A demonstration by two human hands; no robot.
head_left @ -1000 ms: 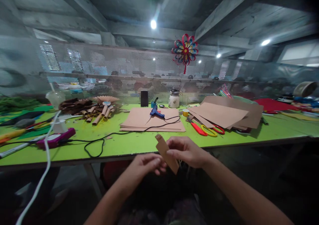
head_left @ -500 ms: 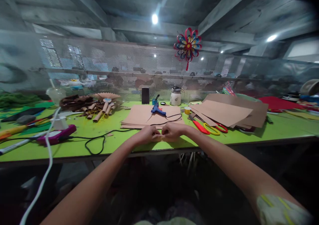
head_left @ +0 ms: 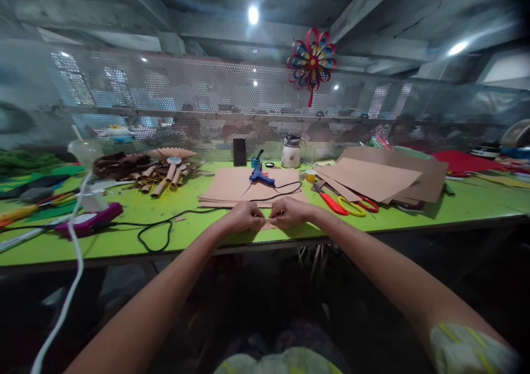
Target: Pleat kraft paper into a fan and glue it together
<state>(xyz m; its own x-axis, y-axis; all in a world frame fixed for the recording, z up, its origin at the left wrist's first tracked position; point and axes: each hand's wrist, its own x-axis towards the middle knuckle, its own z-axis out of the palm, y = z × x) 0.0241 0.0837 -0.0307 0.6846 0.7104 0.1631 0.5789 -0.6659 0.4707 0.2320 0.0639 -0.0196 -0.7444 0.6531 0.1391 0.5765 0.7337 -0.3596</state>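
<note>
Near the front edge of the green table, my left hand (head_left: 244, 217) and my right hand (head_left: 289, 210) meet with fingers pinched. Between their fingertips shows a small piece of brown paper (head_left: 270, 225), which both hands grip; much of it is hidden by the fingers. Just beyond the hands lies a stack of brown paper sheets (head_left: 219, 186). On that stack rests a blue glue gun (head_left: 261, 176), its black cord trailing across the paper and to the left.
Red-handled scissors (head_left: 334, 203) and yellow-handled scissors (head_left: 351, 207) lie at the right, beside large brown sheets (head_left: 372, 172). Rolled paper tubes (head_left: 165, 181) and a purple power strip (head_left: 90, 219) sit at the left. Behind stand a white bottle (head_left: 291, 152) and a black phone-like slab (head_left: 239, 152).
My fingers have shifted slightly, and a bit more of the small brown paper piece shows between them. The whole view has tilted down a little, so the scene sits higher at the back.
</note>
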